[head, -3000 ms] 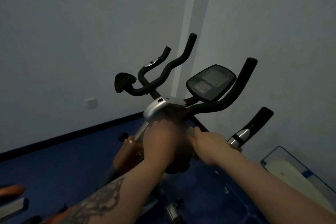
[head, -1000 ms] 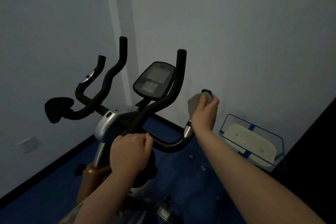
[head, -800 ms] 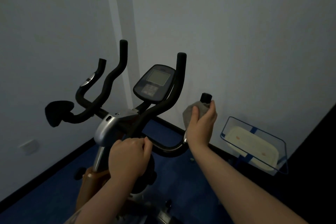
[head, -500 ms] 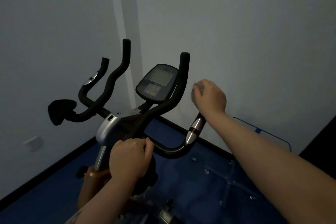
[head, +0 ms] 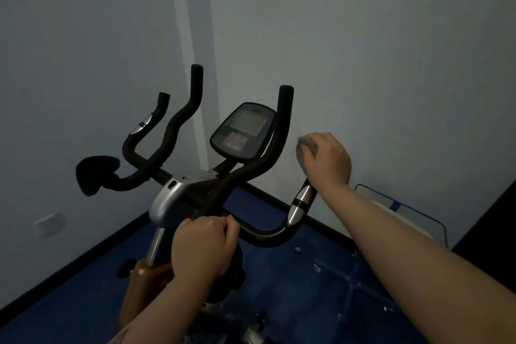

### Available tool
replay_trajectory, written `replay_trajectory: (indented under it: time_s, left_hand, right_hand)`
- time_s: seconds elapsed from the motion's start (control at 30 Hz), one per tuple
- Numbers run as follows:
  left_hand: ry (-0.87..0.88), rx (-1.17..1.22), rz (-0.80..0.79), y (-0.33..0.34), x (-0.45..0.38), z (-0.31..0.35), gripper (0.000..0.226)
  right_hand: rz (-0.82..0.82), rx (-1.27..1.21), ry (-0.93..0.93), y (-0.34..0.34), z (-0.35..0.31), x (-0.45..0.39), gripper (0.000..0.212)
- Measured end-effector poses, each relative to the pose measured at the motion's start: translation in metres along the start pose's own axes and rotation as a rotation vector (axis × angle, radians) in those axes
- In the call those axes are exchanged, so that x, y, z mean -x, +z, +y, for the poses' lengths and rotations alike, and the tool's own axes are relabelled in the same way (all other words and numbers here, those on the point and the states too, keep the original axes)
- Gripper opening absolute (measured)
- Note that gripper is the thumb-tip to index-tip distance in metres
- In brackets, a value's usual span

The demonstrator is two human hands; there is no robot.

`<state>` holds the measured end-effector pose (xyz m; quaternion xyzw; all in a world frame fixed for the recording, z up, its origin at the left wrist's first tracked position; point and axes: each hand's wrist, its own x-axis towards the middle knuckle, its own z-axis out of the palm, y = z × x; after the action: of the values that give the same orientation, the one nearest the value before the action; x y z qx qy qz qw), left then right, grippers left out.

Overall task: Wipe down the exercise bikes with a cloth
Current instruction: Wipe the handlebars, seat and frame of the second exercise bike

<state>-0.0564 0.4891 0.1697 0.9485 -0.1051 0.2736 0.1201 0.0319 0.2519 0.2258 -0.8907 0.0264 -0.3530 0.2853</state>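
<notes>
Your right hand [head: 328, 160] wraps grey cloth [head: 306, 147] around tip of right handlebar [head: 300, 204]. Your left hand [head: 202, 246] grips near bar of exercise bike [head: 173, 198], fingers curled. Console [head: 243, 132] far centre. Clear bin [head: 405, 212] right, by wall.

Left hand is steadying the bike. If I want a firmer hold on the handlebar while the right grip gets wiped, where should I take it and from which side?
Judging by shape, take the low curved run of the handlebar beside the left hand, coming from above with fingers wrapping over. It lies near level there, bare and round. The right hand and cloth occupy the upright right grip.
</notes>
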Motion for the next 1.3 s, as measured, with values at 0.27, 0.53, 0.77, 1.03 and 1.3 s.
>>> replay_trajectory:
  time_s: [0.27, 0.53, 0.77, 1.03, 1.3]
  left_hand:
    - [0.016, -0.003, -0.006, 0.001, 0.000, -0.001, 0.053]
    - [0.009, -0.028, -0.019, 0.002, -0.001, -0.002, 0.054]
    - [-0.009, -0.022, -0.014, -0.001, -0.001, 0.000, 0.051]
    - [0.012, -0.044, -0.037, -0.002, 0.001, -0.001, 0.049]
    - [0.002, -0.018, 0.026, -0.003, 0.005, -0.004, 0.041]
  right_hand:
    - [0.229, -0.467, 0.596, 0.017, -0.024, 0.034, 0.051]
    - [0.119, -0.544, 0.623, 0.025, -0.032, 0.077, 0.059]
    - [0.122, -0.378, 0.620, 0.019, -0.041, 0.069, 0.064]
    - [-0.026, -0.021, 0.136, 0.019, -0.044, 0.102, 0.051]
    - [-0.504, 0.220, -0.402, -0.004, -0.038, 0.107, 0.039]
